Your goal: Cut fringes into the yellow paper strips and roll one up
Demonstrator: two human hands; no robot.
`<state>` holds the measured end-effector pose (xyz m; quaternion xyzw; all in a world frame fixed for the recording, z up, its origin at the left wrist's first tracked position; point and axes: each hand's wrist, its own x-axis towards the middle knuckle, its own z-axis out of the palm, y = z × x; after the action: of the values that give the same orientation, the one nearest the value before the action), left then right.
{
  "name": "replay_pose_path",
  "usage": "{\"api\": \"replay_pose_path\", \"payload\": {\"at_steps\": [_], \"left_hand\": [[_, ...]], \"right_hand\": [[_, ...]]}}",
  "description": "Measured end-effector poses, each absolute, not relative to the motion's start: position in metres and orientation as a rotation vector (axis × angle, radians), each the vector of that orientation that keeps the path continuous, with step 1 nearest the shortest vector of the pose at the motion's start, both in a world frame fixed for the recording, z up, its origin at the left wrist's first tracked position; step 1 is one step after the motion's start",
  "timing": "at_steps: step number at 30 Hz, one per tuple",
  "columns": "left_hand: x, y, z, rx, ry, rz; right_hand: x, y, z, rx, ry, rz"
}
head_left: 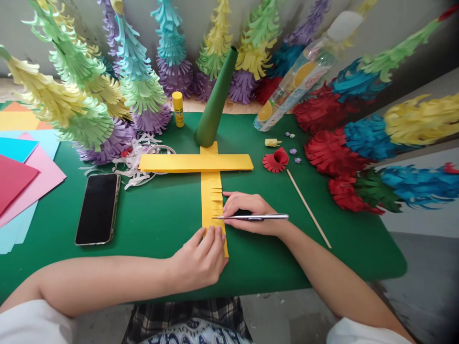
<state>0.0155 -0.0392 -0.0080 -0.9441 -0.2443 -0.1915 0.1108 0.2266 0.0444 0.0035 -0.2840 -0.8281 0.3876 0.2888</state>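
The largest thing is the green counter (150, 267), and its flat top can serve as a firm base under the paper. On it stands the green cone (217, 102), at the far end of the long yellow strip (207, 200); another yellow strip (172, 164) lies across this one, so it is better not to pull the paper hard. The long strip points toward the person, its near end close to the counter's front edge. The left hand (201, 258) has its fingers together and presses on the strip near this end; whether it also pinches the paper I cannot tell. This pressure should be steady, with the fingertips a little away from the blade line, because they are quite near to it. The right hand (256, 210) is closed around a slim silver tool (268, 217), which looks like a craft knife, its tip on the strip. I think a light, straight stroke out to the right edge is best, each one parallel to the last. The smallest things are the slits (216, 196) along that edge; their spacing looks a bit uneven, so even gaps and equal depth, without crossing the whole width, would make a neater fringe.
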Motion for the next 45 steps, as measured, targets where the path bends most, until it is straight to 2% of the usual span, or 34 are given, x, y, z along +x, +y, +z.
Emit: {"api": "replay_pose_path", "payload": {"at_steps": [6, 15, 45], "left_hand": [[0.016, -0.038, -0.007, -2.764, -0.715, -0.56], [0.016, -0.038, -0.009, -2.846, -0.685, -0.345], [0.018, -0.036, -0.004, -2.795, -0.711, -0.49]], "right_hand": [[0.226, 0.044, 0.002, -0.731, -2.217, 1.036], [0.224, 0.041, 0.007, -0.698, -2.3, 0.97], [0.242, 0.042, 0.018, -0.685, -2.443, 1.042]]}}
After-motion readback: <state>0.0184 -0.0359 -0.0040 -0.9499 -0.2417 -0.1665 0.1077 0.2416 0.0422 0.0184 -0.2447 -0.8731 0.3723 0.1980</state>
